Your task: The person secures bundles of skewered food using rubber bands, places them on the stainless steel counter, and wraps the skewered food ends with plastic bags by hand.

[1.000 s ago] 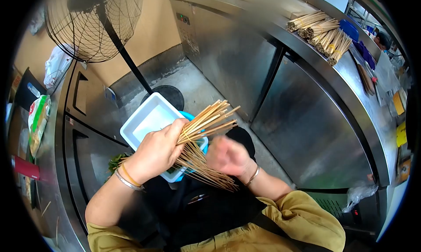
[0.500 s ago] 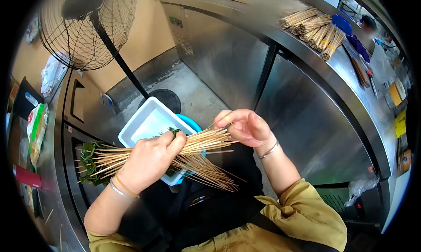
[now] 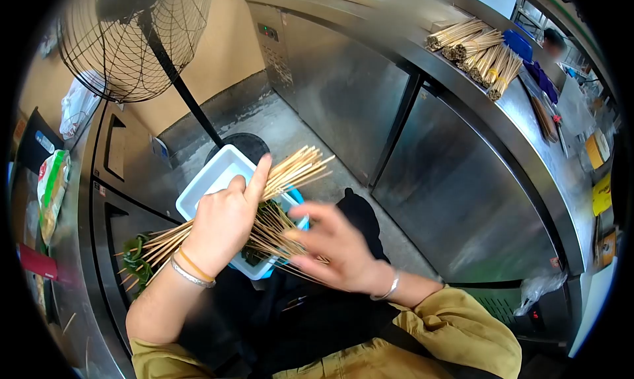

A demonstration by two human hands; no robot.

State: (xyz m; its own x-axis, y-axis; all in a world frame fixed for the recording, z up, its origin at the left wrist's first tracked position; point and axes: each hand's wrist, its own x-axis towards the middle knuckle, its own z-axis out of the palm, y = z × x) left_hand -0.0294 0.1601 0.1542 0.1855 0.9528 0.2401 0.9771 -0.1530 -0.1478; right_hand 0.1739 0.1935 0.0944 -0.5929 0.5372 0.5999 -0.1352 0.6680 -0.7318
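Right hand (image 3: 340,250) lower, between steel cabinets (image 3: 469,187)

Bundled wooden sticks (image 3: 477,54) on the steel counter (image 3: 526,129)

Pale tan skewers (image 3: 297,172), dark green leaves (image 3: 137,261), white tub (image 3: 212,175), mustard sleeves (image 3: 456,329), black apron (image 3: 290,339), crimson container (image 3: 38,261), peach wall (image 3: 231,35)

A bunch of thin, light-brown wooden sticks (image 3: 300,172) slants through the left hand (image 3: 224,222) — dark green leafy bits (image 3: 137,259) on one end. More thin brown wooden sticks (image 3: 267,232) lie across a white plastic tub (image 3: 223,170).
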